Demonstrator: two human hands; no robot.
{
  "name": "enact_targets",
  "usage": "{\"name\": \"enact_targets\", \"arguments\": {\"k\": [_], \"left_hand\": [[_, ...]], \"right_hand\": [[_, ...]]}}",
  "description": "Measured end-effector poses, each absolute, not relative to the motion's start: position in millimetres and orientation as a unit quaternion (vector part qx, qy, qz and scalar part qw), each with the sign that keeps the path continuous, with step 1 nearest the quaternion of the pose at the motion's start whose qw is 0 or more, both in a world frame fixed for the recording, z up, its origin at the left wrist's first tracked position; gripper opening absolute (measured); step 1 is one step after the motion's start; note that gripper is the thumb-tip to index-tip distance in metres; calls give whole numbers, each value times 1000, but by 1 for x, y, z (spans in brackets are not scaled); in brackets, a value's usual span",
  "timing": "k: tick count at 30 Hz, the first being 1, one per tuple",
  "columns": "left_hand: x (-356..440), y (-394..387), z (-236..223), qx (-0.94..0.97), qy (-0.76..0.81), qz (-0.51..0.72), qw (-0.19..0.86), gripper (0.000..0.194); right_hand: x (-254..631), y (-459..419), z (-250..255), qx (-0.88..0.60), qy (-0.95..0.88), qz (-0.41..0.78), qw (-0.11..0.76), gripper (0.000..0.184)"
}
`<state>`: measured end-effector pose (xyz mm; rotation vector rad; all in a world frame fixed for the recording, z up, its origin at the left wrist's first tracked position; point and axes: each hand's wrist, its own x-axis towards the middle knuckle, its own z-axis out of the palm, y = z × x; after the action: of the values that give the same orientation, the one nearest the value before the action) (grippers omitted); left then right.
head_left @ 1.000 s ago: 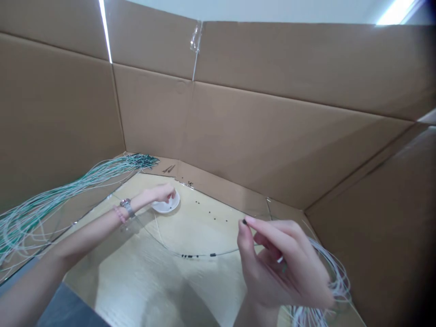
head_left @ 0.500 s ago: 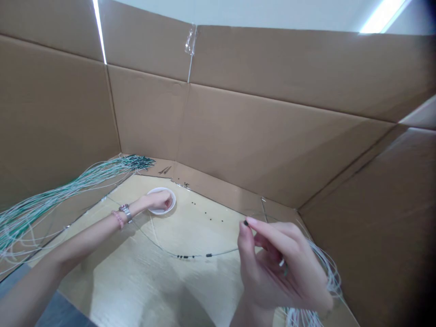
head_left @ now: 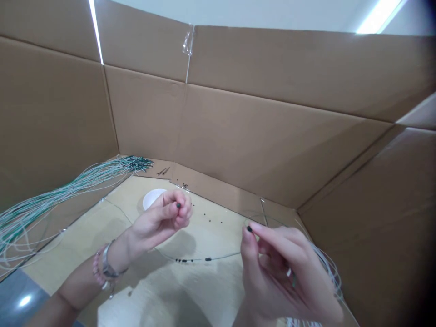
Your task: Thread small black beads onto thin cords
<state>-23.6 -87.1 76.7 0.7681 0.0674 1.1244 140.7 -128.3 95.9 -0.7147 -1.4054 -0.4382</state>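
My left hand [head_left: 170, 215] is raised in front of the white dish [head_left: 151, 198], pinching a small dark green bead [head_left: 178, 205] between thumb and finger. My right hand [head_left: 289, 268] pinches a small black bead [head_left: 250, 229] at its thumb and fingertip. Small white and green bits show among its curled fingers; what they are is unclear. A thin pale cord [head_left: 223, 257] curves across the board and passes behind my right hand. Several black beads [head_left: 184, 260] sit spaced along it, with a tight black cluster [head_left: 208, 259] nearer the right hand.
Loose dark beads [head_left: 210, 220] dot the pale board [head_left: 153, 286]. Green and white cords [head_left: 85, 179] lie bundled at the left, white cords [head_left: 329, 268] at the right. Thin pointed pieces [head_left: 163, 171] lie at the back. Cardboard walls [head_left: 255, 136] stand around.
My left hand has come out of the white dish, moving toward me and slightly right, and a dark green bead now shows in its pinch. My right hand stays nearly in place.
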Motion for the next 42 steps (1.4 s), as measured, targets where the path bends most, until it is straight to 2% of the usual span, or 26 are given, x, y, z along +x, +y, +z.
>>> {"name": "enact_targets", "arguments": {"k": [6, 16, 21, 27, 32, 42], "left_hand": [[-20, -93, 80, 298, -4, 496, 816, 12], [-16, -95, 79, 321, -12, 500, 805, 15], [-18, -94, 79, 374, 40, 533, 758, 21], [-23, -93, 76, 489, 11, 567, 663, 6], [-26, -93, 74, 547, 15, 584, 599, 6], [-26, -93, 72, 571, 26, 587, 574, 9]], "right_hand": [[142, -128, 95, -320, -628, -194, 682, 29], [139, -128, 98, -321, -631, -197, 678, 28], [141, -128, 98, -312, -649, -184, 669, 29], [142, -128, 97, -307, -650, -189, 669, 31], [140, -126, 99, -308, -647, -188, 672, 30], [139, -126, 97, -318, -644, -187, 670, 31]]}}
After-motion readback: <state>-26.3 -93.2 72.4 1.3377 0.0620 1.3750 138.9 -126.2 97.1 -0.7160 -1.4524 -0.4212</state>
